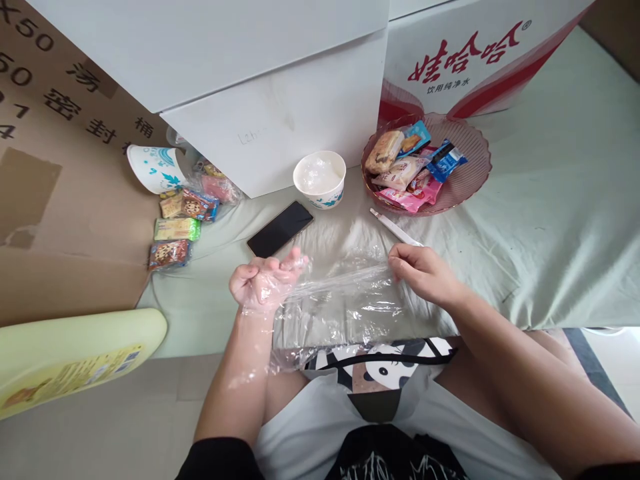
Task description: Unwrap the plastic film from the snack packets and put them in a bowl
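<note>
On the near side of the paper bowl (326, 201), pinched clear plastic film (345, 283) in the right hand (425, 272), stretched it toward the film-draped left hand (265, 280); couldn't tell the latter's grip.

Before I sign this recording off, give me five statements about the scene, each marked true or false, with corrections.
1. The right hand grips clear plastic film. True.
2. Clear plastic film covers part of the left hand. True.
3. The paper bowl nearest the smartphone stands upright. True.
4. The smartphone lies inside the pink ribbed bowl. False: it lies on the pale green cloth.
5. The pink ribbed bowl holds nothing. False: wrapped snacks lie in it.
</note>
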`<state>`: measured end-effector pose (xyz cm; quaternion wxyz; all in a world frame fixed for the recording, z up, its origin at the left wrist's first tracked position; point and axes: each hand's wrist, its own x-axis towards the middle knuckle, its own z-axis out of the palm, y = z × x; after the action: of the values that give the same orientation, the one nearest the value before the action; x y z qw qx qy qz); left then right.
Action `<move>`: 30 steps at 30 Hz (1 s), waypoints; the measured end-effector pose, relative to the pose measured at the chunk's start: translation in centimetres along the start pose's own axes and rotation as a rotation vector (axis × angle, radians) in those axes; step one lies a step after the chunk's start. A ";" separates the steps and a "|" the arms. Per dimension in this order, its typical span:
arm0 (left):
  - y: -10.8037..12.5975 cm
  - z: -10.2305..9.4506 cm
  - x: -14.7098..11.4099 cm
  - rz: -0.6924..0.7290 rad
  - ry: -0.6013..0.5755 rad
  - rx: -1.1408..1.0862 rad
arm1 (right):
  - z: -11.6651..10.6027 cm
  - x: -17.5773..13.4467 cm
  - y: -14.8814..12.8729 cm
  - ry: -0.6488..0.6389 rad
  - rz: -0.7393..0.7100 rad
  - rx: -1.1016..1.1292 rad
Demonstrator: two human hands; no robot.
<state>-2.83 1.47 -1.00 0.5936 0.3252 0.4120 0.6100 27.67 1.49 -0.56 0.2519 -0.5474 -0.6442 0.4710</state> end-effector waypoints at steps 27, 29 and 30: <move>0.0 1.3 0.5 0.077 0.090 0.300 | -0.1 0.0 0.3 0.092 -0.020 -0.054; 0.2 1.2 0.5 0.076 0.123 0.291 | -0.1 0.0 0.3 0.109 -0.028 -0.049; 0.2 1.1 0.5 0.076 0.138 0.285 | -0.1 0.0 0.3 0.126 -0.030 -0.044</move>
<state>-1.97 2.15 -0.31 0.4884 0.3787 0.5214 0.5884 27.94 1.52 -0.76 0.2870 -0.5716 -0.6454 0.4175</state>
